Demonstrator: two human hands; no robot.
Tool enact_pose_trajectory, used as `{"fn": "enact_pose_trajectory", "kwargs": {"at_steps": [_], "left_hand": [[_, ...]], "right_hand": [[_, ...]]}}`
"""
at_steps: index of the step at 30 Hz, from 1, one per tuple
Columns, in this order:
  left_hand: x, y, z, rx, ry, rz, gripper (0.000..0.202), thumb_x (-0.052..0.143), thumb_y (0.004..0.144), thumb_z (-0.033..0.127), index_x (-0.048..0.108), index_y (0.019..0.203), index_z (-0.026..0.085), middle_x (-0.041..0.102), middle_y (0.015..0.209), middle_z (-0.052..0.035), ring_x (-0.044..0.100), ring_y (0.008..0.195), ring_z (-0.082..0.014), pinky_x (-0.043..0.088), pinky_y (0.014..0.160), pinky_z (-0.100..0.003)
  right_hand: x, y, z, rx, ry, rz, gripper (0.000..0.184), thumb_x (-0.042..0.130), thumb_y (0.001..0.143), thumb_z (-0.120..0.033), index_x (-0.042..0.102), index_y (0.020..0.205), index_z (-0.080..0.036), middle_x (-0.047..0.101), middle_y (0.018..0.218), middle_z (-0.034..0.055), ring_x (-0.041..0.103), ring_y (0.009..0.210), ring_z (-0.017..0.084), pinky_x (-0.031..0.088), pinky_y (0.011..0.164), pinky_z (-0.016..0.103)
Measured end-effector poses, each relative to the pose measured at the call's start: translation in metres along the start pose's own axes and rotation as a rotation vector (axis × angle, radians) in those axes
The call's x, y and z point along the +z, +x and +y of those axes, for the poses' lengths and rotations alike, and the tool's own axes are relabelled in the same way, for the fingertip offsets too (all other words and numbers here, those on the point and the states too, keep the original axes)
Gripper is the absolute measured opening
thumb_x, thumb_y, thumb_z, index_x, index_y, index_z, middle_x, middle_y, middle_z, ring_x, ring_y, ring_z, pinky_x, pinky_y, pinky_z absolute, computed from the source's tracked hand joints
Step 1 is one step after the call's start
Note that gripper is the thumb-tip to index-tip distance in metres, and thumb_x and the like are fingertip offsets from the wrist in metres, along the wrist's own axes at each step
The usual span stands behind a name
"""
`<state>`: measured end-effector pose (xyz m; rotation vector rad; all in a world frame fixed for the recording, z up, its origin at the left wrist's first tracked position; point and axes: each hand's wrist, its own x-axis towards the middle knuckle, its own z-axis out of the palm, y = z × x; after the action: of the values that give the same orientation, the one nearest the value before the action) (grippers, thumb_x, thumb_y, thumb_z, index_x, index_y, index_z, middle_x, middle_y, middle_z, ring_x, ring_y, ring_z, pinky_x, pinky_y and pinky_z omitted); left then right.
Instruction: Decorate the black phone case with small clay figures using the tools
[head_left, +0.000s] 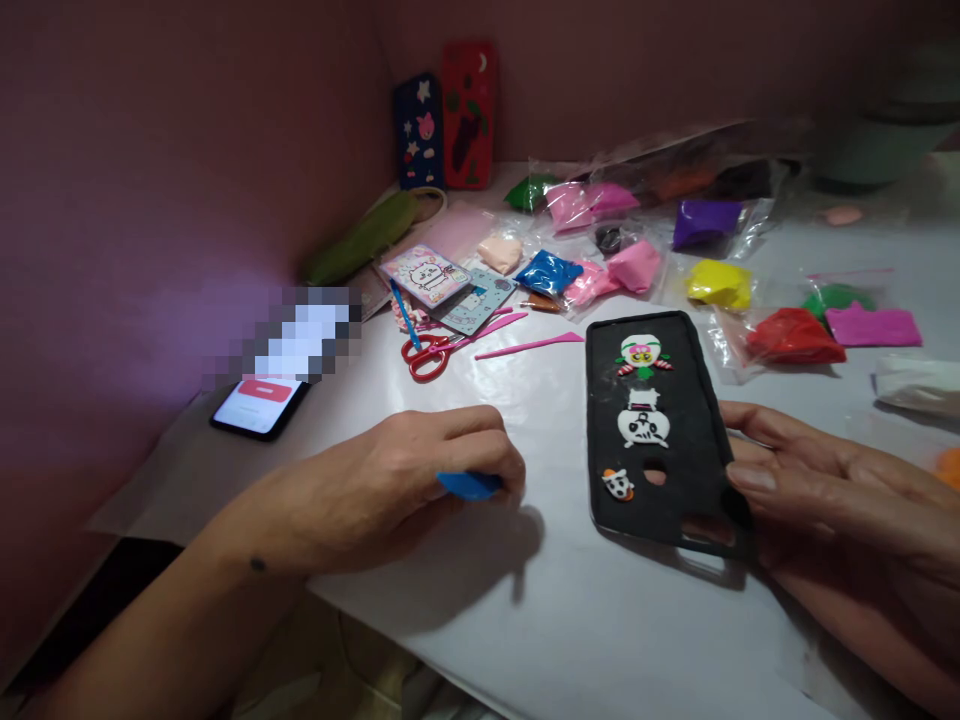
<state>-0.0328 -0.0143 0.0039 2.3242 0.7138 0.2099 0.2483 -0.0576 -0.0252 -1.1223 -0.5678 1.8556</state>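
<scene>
My left hand (pixel 405 470) rests on the white table (pixel 540 600), fingers curled around a small blue piece (pixel 469 485), perhaps clay or a tool. My right hand (pixel 817 480) holds the right edge of a black phone case (pixel 660 430) lying face up, the thumb over its lower rim. Three small clay figures sit on the case: a white, pink and green one at the top, a white one with black marks in the middle, a small white and orange one at the lower left.
Several bags of coloured clay (pixel 637 260) lie across the back of the table. Red scissors (pixel 431 355), pink modelling tools (pixel 529 345) and picture cards (pixel 427 275) sit left of centre. A lit phone (pixel 259 405) lies at the left. Two decorated cases (pixel 450 125) lean on the wall.
</scene>
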Motion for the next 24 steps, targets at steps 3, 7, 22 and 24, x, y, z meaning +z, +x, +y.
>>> {"fn": "enact_pose_trajectory", "kwargs": {"at_steps": [3,7,22,24], "left_hand": [[0.0007,0.0001,-0.0018,0.001,-0.004,0.007,0.037,0.045,0.078,-0.011,0.055,0.098,0.019,0.056,0.096,0.0004,0.053,0.082,-0.0067,0.038,0.074,-0.015],[0.001,0.0002,-0.0026,-0.001,-0.005,0.01,0.038,0.045,0.077,-0.012,0.054,0.097,0.019,0.056,0.095,0.0004,0.053,0.082,-0.007,0.038,0.073,-0.015],[0.0001,0.0006,-0.0003,0.035,-0.019,0.049,0.029,0.047,0.083,-0.006,0.054,0.097,0.018,0.056,0.094,0.0009,0.054,0.083,-0.0051,0.038,0.075,-0.012],[0.0005,0.0002,-0.0001,0.045,-0.003,0.058,0.024,0.047,0.085,-0.003,0.054,0.096,0.017,0.056,0.093,0.0003,0.053,0.082,-0.0054,0.038,0.074,-0.012]], "right_hand": [[-0.0008,-0.0015,0.0005,0.005,0.004,0.001,0.039,0.07,0.073,-0.018,0.067,0.111,-0.023,0.07,0.114,0.0141,0.068,0.099,0.033,0.059,0.078,0.038],[0.0002,-0.0013,0.0008,0.006,-0.002,-0.009,0.037,0.07,0.073,-0.019,0.068,0.11,-0.023,0.069,0.115,0.0139,0.067,0.1,0.033,0.06,0.077,0.038],[0.0011,0.0001,-0.0005,0.012,-0.056,0.038,0.043,0.074,0.068,-0.022,0.068,0.111,-0.025,0.069,0.116,0.0128,0.068,0.096,0.035,0.06,0.076,0.04],[0.0016,0.0013,0.0004,0.016,-0.068,0.041,0.045,0.074,0.067,-0.024,0.067,0.112,-0.024,0.068,0.118,0.0132,0.069,0.096,0.036,0.06,0.076,0.041]]}}
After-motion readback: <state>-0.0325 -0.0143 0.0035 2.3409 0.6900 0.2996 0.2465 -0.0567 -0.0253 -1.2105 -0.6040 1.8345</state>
